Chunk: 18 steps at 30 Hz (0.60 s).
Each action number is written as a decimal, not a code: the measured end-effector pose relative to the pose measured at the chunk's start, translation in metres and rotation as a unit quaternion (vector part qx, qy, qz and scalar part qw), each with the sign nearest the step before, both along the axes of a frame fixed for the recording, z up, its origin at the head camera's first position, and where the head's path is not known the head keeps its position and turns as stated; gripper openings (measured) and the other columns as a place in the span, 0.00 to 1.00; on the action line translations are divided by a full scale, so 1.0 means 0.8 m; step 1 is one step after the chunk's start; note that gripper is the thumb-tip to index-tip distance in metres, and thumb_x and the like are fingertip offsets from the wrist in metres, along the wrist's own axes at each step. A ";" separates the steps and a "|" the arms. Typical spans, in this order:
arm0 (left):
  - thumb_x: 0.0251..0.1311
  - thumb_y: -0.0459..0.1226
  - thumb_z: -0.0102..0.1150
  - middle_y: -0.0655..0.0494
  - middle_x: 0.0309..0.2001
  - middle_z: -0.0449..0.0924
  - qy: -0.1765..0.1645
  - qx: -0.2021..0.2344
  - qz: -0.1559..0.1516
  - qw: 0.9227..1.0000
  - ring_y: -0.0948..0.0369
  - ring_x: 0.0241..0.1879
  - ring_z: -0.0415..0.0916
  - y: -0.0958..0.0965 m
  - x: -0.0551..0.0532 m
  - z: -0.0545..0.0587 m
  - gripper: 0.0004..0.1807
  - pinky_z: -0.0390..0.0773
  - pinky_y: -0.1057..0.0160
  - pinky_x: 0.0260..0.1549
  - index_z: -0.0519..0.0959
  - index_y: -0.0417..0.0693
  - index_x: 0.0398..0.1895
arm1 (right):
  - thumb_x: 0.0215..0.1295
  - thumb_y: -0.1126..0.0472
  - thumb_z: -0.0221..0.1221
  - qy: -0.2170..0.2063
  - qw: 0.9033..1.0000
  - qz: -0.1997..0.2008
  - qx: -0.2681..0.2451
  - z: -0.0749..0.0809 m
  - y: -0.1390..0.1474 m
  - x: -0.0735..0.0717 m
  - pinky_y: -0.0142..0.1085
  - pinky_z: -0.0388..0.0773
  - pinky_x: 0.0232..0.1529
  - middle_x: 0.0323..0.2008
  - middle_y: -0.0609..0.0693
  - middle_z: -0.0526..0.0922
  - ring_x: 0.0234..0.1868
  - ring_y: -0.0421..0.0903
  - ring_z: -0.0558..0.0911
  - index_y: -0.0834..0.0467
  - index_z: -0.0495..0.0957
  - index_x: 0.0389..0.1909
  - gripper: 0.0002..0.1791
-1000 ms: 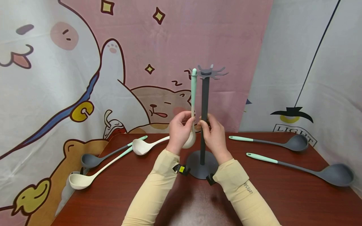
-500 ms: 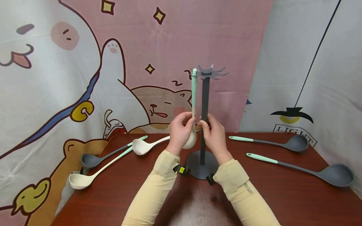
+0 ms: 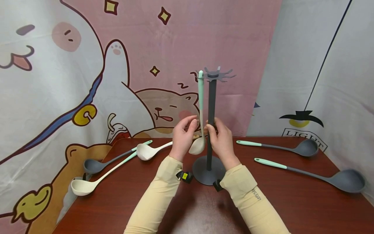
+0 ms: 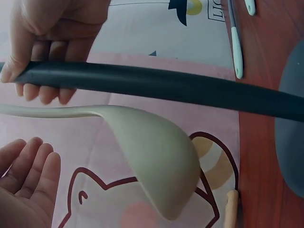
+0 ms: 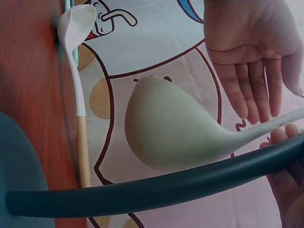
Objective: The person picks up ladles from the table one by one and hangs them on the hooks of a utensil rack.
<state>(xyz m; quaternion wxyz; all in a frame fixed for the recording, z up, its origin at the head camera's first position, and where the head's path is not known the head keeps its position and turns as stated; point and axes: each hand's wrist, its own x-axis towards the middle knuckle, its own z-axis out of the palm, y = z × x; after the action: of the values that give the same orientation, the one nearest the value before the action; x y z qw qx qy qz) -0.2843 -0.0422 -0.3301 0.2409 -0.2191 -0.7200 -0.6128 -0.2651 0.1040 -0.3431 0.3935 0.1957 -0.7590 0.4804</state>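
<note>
A cream ladle with a mint handle [image 3: 201,94] hangs from a hook on the left of the dark grey utensil stand [image 3: 212,100]. Its bowl [image 4: 156,156] dangles above the table, left of the pole. My left hand [image 3: 183,138] is just left of the ladle, fingers extended and holding nothing; in the right wrist view a gap shows between those fingertips and the ladle's stem. My right hand [image 3: 222,141] grips the stand's pole about midway up, with the thumb in front, and the fingers partly hidden behind it in the head view.
Two grey ladles with mint handles lie on the right, one farther [image 3: 305,148] and one nearer [image 3: 347,181]. On the left lie a small grey ladle [image 3: 93,166], a cream ladle [image 3: 83,188] and a white ladle with a wooden handle [image 5: 81,152]. A printed cloth hangs behind.
My left hand has let go of the ladle's stem and shifted slightly left, its fingers spreading. The ladle now hangs free, its bowl swung a little. My right hand stays on the pole.
</note>
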 end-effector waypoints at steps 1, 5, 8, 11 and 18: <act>0.71 0.37 0.56 0.47 0.47 0.85 -0.001 -0.001 0.000 1.000 0.53 0.45 0.81 -0.001 0.000 -0.001 0.15 0.79 0.49 0.46 0.81 0.39 0.54 | 0.72 0.62 0.58 -0.001 1.000 0.000 0.000 0.000 0.000 0.000 0.44 0.80 0.34 0.33 0.54 0.83 0.34 0.50 0.85 0.62 0.77 0.45 0.08; 0.72 0.37 0.56 0.48 0.48 0.84 -0.003 -0.016 0.010 1.000 0.55 0.45 0.81 -0.004 0.000 -0.005 0.15 0.79 0.54 0.45 0.81 0.40 0.55 | 0.72 0.62 0.57 -0.005 1.000 0.003 -0.001 0.000 0.000 0.001 0.44 0.81 0.34 0.33 0.54 0.83 0.34 0.49 0.85 0.62 0.77 0.46 0.08; 0.72 0.38 0.55 0.48 0.48 0.83 -0.005 -0.033 0.020 0.999 0.55 0.46 0.80 -0.007 -0.001 -0.009 0.15 0.79 0.55 0.45 0.80 0.41 0.56 | 0.72 0.62 0.57 -0.008 1.000 0.007 -0.003 -0.001 0.000 0.000 0.43 0.81 0.34 0.33 0.54 0.83 0.34 0.49 0.85 0.62 0.77 0.46 0.08; 0.72 0.40 0.55 0.48 0.48 0.83 -0.011 -0.051 0.030 0.998 0.55 0.46 0.80 -0.011 -0.004 -0.014 0.16 0.79 0.55 0.47 0.80 0.42 0.57 | 0.72 0.62 0.57 -0.005 1.000 0.009 -0.003 -0.001 -0.001 0.001 0.43 0.81 0.34 0.33 0.54 0.83 0.34 0.49 0.85 0.62 0.77 0.46 0.08; 0.72 0.41 0.55 0.47 0.52 0.82 -0.034 -0.082 0.050 0.995 0.53 0.51 0.79 -0.020 -0.013 -0.029 0.18 0.78 0.56 0.52 0.78 0.41 0.58 | 0.72 0.63 0.57 -0.001 1.000 0.010 -0.004 0.000 0.000 0.001 0.44 0.80 0.31 0.32 0.54 0.83 0.33 0.49 0.85 0.63 0.77 0.45 0.08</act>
<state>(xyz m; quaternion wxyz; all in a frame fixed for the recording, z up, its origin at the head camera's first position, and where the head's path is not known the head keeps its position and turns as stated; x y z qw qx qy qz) -0.2946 -0.0583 -0.3530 0.2281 -0.1813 -0.7854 -0.5461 -0.2642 0.1037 -0.3434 0.3888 0.2018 -0.7554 0.4873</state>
